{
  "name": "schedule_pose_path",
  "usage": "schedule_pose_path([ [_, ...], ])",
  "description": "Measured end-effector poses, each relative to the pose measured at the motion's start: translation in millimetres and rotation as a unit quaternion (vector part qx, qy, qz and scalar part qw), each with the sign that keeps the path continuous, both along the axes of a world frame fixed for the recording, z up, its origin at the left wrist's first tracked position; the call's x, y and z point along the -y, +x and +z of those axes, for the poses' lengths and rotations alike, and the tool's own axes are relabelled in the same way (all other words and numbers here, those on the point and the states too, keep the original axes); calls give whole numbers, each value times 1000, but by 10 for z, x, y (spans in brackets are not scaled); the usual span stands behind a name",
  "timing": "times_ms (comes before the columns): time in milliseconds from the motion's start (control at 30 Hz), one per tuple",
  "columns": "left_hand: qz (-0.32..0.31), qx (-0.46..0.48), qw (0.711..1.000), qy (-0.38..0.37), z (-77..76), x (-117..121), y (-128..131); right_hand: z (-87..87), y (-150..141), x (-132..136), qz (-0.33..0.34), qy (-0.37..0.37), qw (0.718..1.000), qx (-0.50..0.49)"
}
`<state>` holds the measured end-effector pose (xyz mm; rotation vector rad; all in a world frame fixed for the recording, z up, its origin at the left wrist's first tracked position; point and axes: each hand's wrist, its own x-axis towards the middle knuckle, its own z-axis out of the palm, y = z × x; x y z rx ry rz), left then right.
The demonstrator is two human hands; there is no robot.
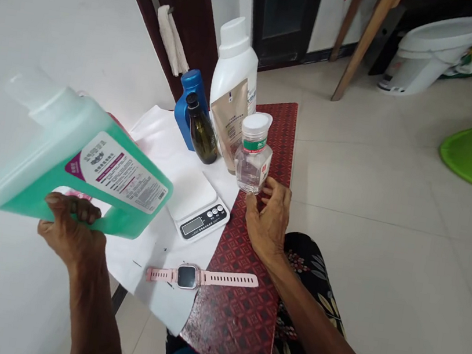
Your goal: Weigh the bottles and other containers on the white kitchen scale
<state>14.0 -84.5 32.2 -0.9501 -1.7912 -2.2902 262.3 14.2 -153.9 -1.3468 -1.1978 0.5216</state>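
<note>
The green jug (100, 172), at nine o'clock from the scale (198, 210), is already up off the table (238, 318), tilted and capped; your left hand's (74, 230) fingers wrap its handle. The scale bears neither jug nor jar yet, and I can't read its display. At two o'clock, your right hand (269, 217) has thumb and fingertips at the base of the capped jar (253, 165); whether they pinch it, I can't tell. At six o'clock lies the pink watch (187, 276).
</note>
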Motion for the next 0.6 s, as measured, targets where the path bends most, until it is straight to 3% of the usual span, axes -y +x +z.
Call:
schedule_pose_path([
  [167, -84, 21, 996, -1, -132, -326, 239, 26, 1, 17, 4, 13, 1000, -7],
  [333, -98, -16, 995, -27, -284, -572, 461, 48, 3, 30, 7, 1, 1000, -11],
  [600, -140, -12, 990, -7, -309, -672, 537, 49, 12, 34, 7, 2, 1000, -16],
])
